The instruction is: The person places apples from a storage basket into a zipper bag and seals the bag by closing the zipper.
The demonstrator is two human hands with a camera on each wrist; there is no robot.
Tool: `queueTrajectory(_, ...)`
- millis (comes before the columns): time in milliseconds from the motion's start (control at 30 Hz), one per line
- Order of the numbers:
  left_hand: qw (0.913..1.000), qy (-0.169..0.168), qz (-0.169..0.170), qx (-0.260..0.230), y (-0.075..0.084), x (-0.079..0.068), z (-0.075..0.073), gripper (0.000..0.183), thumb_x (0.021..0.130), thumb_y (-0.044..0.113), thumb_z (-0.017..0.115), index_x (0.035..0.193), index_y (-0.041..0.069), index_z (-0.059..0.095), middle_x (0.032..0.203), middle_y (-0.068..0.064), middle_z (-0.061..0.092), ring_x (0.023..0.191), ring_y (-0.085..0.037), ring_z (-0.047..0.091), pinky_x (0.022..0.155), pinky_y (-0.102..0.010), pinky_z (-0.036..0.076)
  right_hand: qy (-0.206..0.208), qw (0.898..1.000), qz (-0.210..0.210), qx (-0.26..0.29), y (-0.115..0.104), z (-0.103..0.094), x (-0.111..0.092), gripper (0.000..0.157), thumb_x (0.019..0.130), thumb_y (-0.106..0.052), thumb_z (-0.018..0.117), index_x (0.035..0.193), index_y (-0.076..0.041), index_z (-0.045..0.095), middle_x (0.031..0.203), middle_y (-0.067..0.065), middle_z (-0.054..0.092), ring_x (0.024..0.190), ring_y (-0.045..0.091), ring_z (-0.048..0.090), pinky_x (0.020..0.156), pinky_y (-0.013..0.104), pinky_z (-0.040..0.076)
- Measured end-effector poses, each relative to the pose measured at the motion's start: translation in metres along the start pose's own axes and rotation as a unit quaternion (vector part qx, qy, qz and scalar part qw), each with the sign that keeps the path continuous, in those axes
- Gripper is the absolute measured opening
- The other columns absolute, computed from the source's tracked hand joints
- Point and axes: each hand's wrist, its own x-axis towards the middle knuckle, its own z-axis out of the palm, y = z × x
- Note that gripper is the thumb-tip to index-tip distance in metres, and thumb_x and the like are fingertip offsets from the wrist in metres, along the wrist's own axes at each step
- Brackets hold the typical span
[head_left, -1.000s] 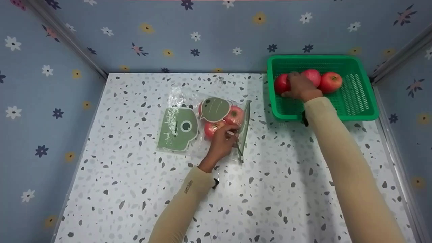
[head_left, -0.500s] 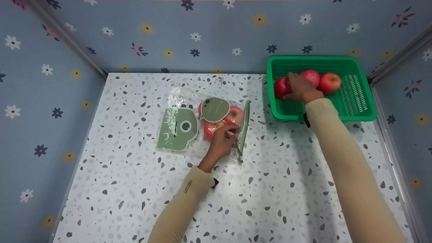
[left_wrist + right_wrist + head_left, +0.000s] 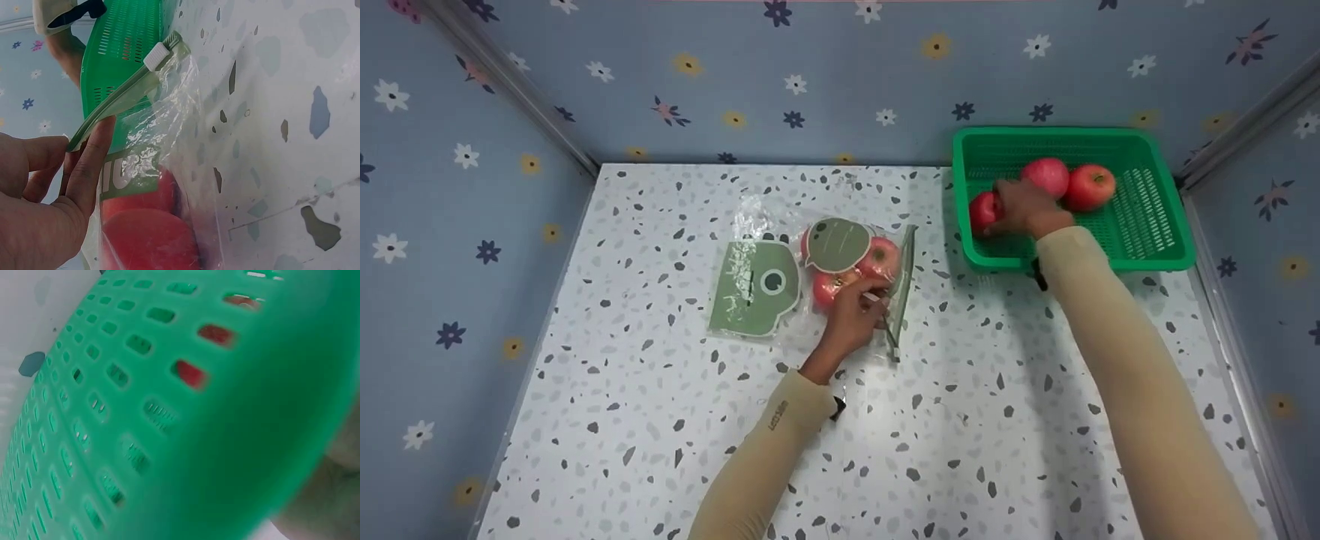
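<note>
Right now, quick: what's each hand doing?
Left hand: closed, pinching a clear, green-trimmed plastic zip bag.
Right hand: closed, holding a round red apple in the green plastic basket.

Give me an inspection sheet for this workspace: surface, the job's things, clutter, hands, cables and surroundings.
Surface: white speckled table.
Job's things: clear printed bag with bagged apples inside; green basket with three loose apples visible.
Clutter: nothing seen.
Hands: left hand pinches the bag's green zip strip; right hand grips the leftmost apple in the basket.
Cables: nothing seen.
Surroundings: blue flowered walls.
</note>
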Motion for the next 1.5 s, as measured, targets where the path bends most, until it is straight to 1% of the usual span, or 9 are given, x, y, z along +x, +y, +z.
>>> queueTrajectory(167, 1.0000, 0.000, 0.005, 0.003, 0.000, 0.000, 0.000, 0.022, 0.100, -0.008, 0.060, 0.120, -0.010, 0.068, 0.109, -0.022, 0.067, 0.080, -0.014, 0.063, 0.067, -0.030, 0.064, 0.026, 0.999, -0.010, -0.023, -0.001, 0.002, -0.005, 0.070, 0.094, -0.025, 0.079, 0.147, 0.006, 0.045, 0.140, 0.031, 0.054, 0.128, 0.047, 0.049, 0.103, 0.066, 0.051)
queueTrajectory(333, 0.9999, -0.001, 0.012, 0.005, 0.000, 0.000, 0.000, 0.021, 0.100, -0.008, 0.060, 0.120, -0.010, 0.068, 0.109, -0.022, 0.067, 0.081, -0.018, 0.064, 0.068, -0.033, 0.065, 0.058, 0.996, -0.026, -0.058, 0.000, 0.000, -0.010, 0.069, 0.092, -0.024, 0.080, 0.146, 0.007, 0.047, 0.140, 0.032, 0.055, 0.127, 0.048, 0.051, 0.102, 0.066, 0.052)
queueTrajectory(467, 0.9999, 0.001, 0.014, 0.009, 0.000, -0.001, 0.000, 0.021, 0.100, -0.008, 0.060, 0.119, -0.009, 0.069, 0.109, -0.022, 0.067, 0.082, -0.020, 0.065, 0.069, -0.037, 0.066, 0.074, 0.994, -0.036, -0.076, 0.002, -0.003, -0.016, 0.073, 0.092, -0.023, 0.081, 0.148, 0.007, 0.046, 0.145, 0.033, 0.052, 0.132, 0.050, 0.049, 0.104, 0.068, 0.050)
queueTrajectory(667, 0.9996, 0.005, 0.023, 0.012, 0.000, -0.001, 0.001, 0.021, 0.099, -0.009, 0.060, 0.118, -0.010, 0.069, 0.110, -0.024, 0.067, 0.081, -0.017, 0.062, 0.070, -0.043, 0.066, 0.101, 0.990, -0.046, -0.082, 0.004, -0.007, -0.030, 0.079, 0.090, -0.019, 0.083, 0.152, 0.008, 0.042, 0.150, 0.034, 0.049, 0.137, 0.053, 0.044, 0.108, 0.072, 0.045)
queueTrajectory(800, 0.9997, 0.009, 0.019, 0.015, 0.000, -0.001, 0.001, 0.021, 0.099, -0.009, 0.061, 0.118, -0.010, 0.069, 0.109, -0.024, 0.067, 0.080, -0.015, 0.062, 0.069, -0.038, 0.065, 0.126, 0.986, -0.067, -0.088, 0.006, -0.008, -0.040, 0.078, 0.088, -0.018, 0.085, 0.150, 0.009, 0.045, 0.148, 0.034, 0.051, 0.136, 0.052, 0.045, 0.110, 0.071, 0.043)
queueTrajectory(967, 0.9993, 0.016, 0.017, 0.028, 0.000, 0.000, 0.002, 0.020, 0.098, -0.008, 0.062, 0.116, -0.009, 0.070, 0.107, -0.023, 0.068, 0.079, -0.015, 0.063, 0.066, -0.032, 0.064, 0.164, 0.975, -0.100, -0.108, 0.005, -0.010, -0.051, 0.075, 0.086, -0.016, 0.088, 0.144, 0.011, 0.049, 0.142, 0.034, 0.055, 0.131, 0.052, 0.049, 0.110, 0.068, 0.044)
queueTrajectory(1167, 0.9992, 0.021, 0.018, 0.030, 0.000, 0.000, 0.002, 0.021, 0.097, -0.009, 0.062, 0.116, -0.009, 0.071, 0.107, -0.023, 0.069, 0.080, -0.015, 0.061, 0.067, -0.029, 0.061, 0.178, 0.971, -0.110, -0.118, -0.001, -0.011, -0.063, 0.076, 0.084, -0.016, 0.090, 0.144, 0.008, 0.050, 0.141, 0.032, 0.055, 0.130, 0.050, 0.050, 0.106, 0.068, 0.046)
queueTrajectory(1333, 0.9990, 0.023, 0.023, 0.030, -0.001, 0.000, 0.001, 0.021, 0.097, -0.008, 0.062, 0.115, -0.009, 0.071, 0.107, -0.023, 0.069, 0.080, -0.015, 0.062, 0.068, -0.024, 0.058, 0.196, 0.967, -0.122, -0.111, -0.003, -0.009, -0.072, 0.076, 0.083, -0.016, 0.091, 0.143, 0.006, 0.050, 0.141, 0.030, 0.055, 0.131, 0.049, 0.048, 0.105, 0.069, 0.047)
queueTrajectory(1500, 0.9990, 0.019, 0.021, 0.035, 0.000, -0.001, 0.000, 0.021, 0.098, -0.007, 0.062, 0.117, -0.008, 0.071, 0.108, -0.022, 0.069, 0.082, -0.017, 0.063, 0.068, -0.025, 0.059, 0.215, 0.963, -0.128, -0.102, -0.006, -0.009, -0.081, 0.077, 0.081, -0.016, 0.093, 0.143, 0.006, 0.051, 0.141, 0.029, 0.056, 0.132, 0.048, 0.048, 0.102, 0.071, 0.048)
